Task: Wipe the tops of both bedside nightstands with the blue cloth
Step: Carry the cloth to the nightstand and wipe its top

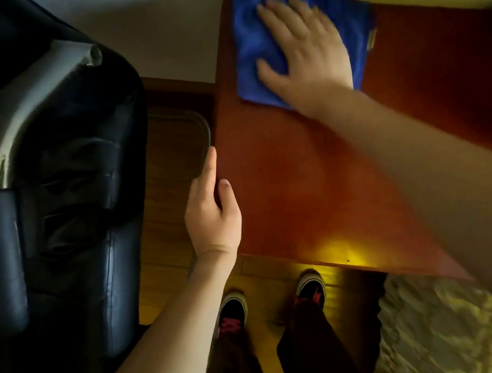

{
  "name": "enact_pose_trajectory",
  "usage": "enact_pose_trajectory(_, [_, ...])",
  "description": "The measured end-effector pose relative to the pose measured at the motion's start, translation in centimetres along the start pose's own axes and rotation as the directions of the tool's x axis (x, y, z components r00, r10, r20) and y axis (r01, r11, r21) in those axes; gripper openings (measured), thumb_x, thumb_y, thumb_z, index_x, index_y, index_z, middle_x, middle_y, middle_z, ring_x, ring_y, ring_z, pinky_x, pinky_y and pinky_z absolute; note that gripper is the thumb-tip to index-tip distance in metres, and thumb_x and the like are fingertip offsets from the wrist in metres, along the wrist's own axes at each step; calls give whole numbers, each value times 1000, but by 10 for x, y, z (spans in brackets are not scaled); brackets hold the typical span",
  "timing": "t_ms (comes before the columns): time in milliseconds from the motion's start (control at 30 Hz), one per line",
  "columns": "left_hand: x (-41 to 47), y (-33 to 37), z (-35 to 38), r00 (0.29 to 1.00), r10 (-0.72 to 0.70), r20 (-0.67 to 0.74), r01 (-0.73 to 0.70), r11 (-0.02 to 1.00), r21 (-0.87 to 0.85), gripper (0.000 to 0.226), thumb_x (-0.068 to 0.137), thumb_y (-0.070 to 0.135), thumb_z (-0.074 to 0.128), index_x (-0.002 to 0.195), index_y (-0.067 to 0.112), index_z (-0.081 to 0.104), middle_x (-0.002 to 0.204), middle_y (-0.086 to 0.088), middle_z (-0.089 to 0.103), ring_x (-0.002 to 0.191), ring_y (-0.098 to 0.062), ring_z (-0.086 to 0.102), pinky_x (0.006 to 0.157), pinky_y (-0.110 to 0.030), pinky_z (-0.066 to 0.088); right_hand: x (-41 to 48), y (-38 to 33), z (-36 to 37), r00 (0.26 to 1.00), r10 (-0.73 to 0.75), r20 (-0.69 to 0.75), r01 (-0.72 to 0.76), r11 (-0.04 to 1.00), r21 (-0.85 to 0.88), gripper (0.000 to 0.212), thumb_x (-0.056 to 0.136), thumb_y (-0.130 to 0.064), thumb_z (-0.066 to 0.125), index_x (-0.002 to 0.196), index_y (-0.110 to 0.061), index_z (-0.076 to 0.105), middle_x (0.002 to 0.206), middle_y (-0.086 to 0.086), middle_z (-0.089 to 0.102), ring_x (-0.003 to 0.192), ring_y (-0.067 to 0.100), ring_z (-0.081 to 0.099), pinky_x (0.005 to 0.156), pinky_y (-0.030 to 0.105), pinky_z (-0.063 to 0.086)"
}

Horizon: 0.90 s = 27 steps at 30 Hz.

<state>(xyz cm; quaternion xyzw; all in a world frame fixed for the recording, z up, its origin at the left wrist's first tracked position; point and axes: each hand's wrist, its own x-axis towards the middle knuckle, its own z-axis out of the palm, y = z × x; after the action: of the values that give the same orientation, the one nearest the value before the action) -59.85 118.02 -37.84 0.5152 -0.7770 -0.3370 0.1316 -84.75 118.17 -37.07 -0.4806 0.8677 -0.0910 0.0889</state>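
Observation:
A reddish-brown wooden nightstand (296,184) fills the middle of the head view, seen from above. The blue cloth (250,40) lies flat on its far corner, near the wall. My right hand (304,51) presses down on the cloth with fingers spread. My left hand (213,211) rests on the nightstand's left edge, thumb on top and fingers along the side. Only this one nightstand is in view.
A black leather armchair (55,190) stands close on the left, leaving a narrow gap of wooden floor (168,172). A pale wall (173,20) runs behind. A bed with a patterned cover (448,331) lies at lower right. My shoes (272,301) stand at the nightstand's front.

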Motion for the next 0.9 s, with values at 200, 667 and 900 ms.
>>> enact_pose_trajectory(200, [-2,4,-2,1000,21,-13,-21,999,30,47,94,15,48,140,23,47,121,-9,64,106,-8,50,79,10,24,-88,-4,5,999,-35,-25,36,998,48,66,90,-47,43,150,-20,34,157,1,34,147,28,25,120,41,15])
enact_pose_trajectory(667, [-4,2,5,1000,-20,8,20,1000,-2,47,97,25,41,144,32,37,133,28,40,119,21,33,99,-1,26,-126,104,-16,971,214,-109,-206,975,81,68,86,-47,48,147,-17,41,151,6,44,142,30,35,117,42,25])
enact_pose_trajectory(900, [-5,1,3,1000,-13,22,13,1000,-1,48,97,28,39,145,34,36,141,13,45,121,6,34,96,-6,27,-150,132,-22,955,262,-139,-253,964,78,64,93,-49,43,149,-20,36,155,1,38,146,27,27,119,39,21])
